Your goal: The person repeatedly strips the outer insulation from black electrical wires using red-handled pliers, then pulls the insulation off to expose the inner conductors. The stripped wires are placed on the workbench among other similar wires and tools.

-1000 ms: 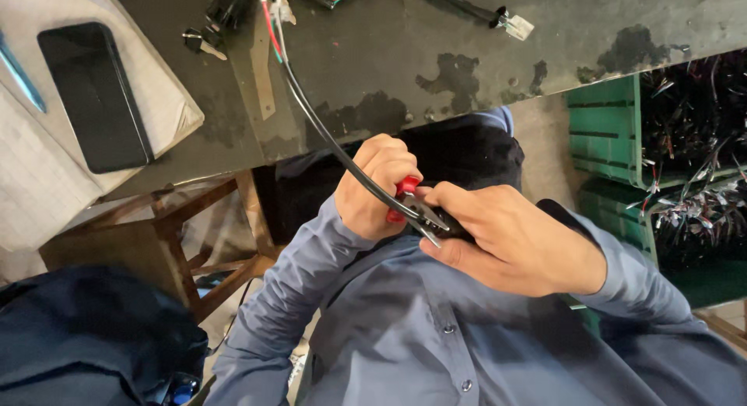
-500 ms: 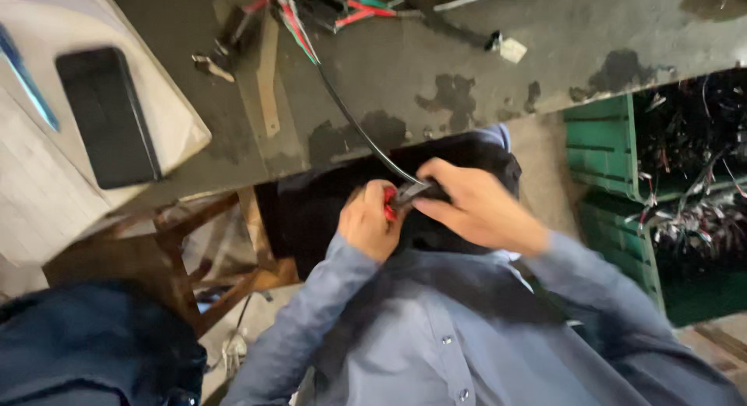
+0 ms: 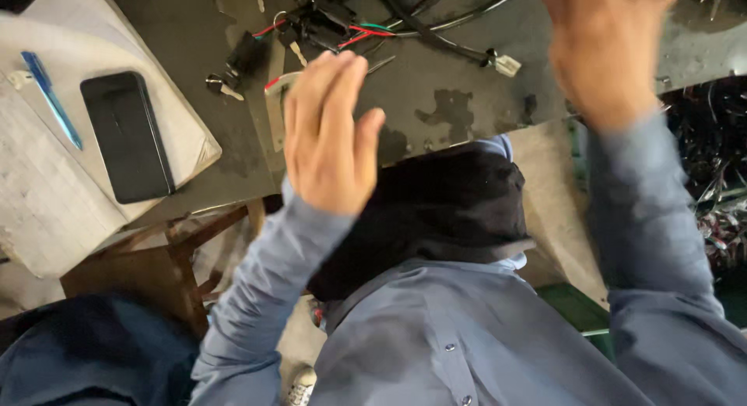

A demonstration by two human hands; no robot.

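Observation:
My left hand (image 3: 331, 134) is raised over the front edge of the dark worktable (image 3: 459, 110), its back toward me and its fingers stretched out, with nothing seen in it. My right hand (image 3: 607, 48) is blurred and reaches up to the top of the view, near the black cables. Whether it grips anything is unclear. A tangle of black, red and green wires with connectors (image 3: 334, 25) lies on the table just beyond my left hand. A black cable runs to a white plug (image 3: 506, 64) between my hands.
A black phone (image 3: 128, 138) and a blue pen (image 3: 50, 99) lie on a white pad (image 3: 47, 196) at the left. A crate of wire bundles (image 3: 716, 180) stands at the right. A wooden stool (image 3: 156, 266) is below the table. Dark cloth (image 3: 443, 211) covers my lap.
Both hands have lifted from my lap up toward the table. The black cable and red-handled tool they held together are no longer seen in them.

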